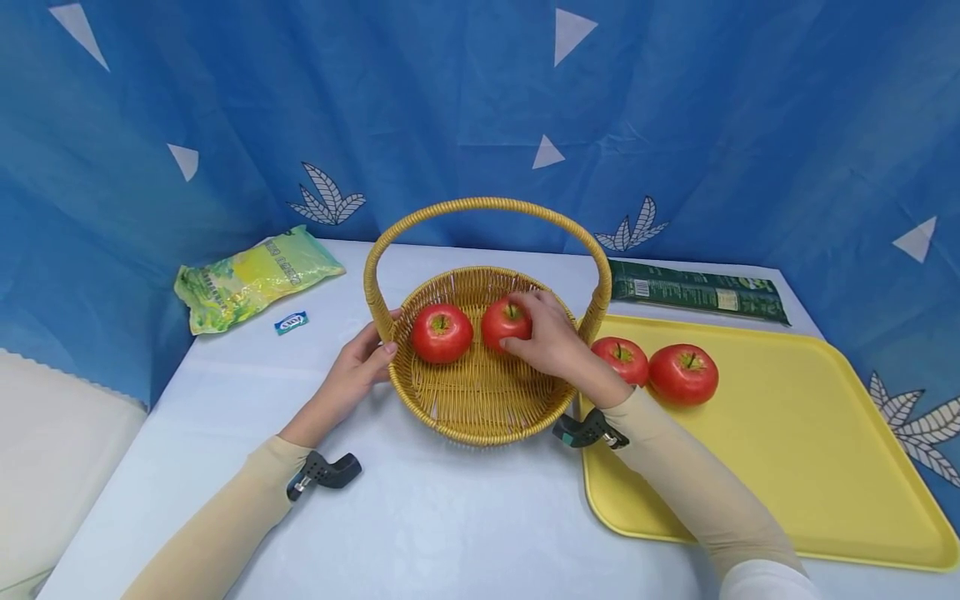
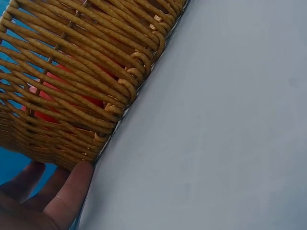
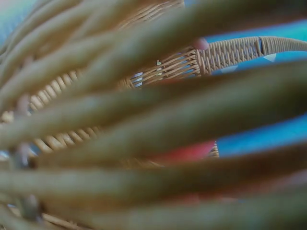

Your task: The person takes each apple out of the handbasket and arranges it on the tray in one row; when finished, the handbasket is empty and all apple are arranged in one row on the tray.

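A round wicker basket (image 1: 483, 408) with a tall arched handle stands on the white table. My left hand (image 1: 352, 371) grips its left side at the foot of the handle, thumb over the rim; in the left wrist view, the left hand's fingers (image 2: 69, 196) lie against the woven wall. Inside the basket, my right hand (image 1: 551, 337) holds a red apple (image 1: 495, 329) from its right side. Another red apple (image 1: 435, 343) sits to the left of it. Blurred basket strands fill most of the right wrist view, with red apple (image 3: 189, 151) showing between them.
Right of the basket lies a yellow tray (image 1: 787, 450), with two more red apples (image 1: 684, 375) at its left end. Behind it is a long dark green packet (image 1: 697, 292). At the back left are a green-yellow bag (image 1: 258, 279) and a small blue packet (image 1: 291, 322).
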`<state>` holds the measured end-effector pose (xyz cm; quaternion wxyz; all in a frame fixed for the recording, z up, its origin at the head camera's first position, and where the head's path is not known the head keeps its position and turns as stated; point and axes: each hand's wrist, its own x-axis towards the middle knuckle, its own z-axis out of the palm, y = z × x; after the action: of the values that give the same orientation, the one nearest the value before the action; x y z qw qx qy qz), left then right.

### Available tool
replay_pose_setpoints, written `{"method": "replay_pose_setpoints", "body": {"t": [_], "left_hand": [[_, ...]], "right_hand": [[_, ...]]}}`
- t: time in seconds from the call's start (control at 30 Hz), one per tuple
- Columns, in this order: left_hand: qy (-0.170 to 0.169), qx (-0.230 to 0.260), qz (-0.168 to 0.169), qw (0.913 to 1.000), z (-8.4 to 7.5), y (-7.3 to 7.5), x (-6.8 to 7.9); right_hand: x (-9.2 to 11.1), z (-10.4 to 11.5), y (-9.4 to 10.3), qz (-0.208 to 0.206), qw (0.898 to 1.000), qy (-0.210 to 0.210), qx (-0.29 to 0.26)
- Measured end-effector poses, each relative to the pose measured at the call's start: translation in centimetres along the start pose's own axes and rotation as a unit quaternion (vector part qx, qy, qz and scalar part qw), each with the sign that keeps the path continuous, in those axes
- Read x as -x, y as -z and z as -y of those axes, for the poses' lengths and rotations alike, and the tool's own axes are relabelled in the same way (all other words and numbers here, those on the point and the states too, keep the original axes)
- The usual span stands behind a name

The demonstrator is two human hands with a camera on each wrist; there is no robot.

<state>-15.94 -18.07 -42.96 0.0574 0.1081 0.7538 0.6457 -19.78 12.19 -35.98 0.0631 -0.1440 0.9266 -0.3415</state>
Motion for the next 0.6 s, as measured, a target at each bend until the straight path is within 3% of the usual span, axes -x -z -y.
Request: {"method": "replay_pose_setpoints", "body": {"t": [0.33, 0.6], "left_hand": [[0.002, -0.009, 0.004, 0.9999, 0.10, 0.01, -0.04], [-0.005, -0.005, 0.005, 1.0000, -0.11, 0.03, -0.03]], "right_hand": [[-0.14, -0.29, -0.19, 0.011, 1.000, 0.005, -0.005], [-0.72, -0.58, 0.00, 0.055, 0.997, 0.008, -0.048]]}}
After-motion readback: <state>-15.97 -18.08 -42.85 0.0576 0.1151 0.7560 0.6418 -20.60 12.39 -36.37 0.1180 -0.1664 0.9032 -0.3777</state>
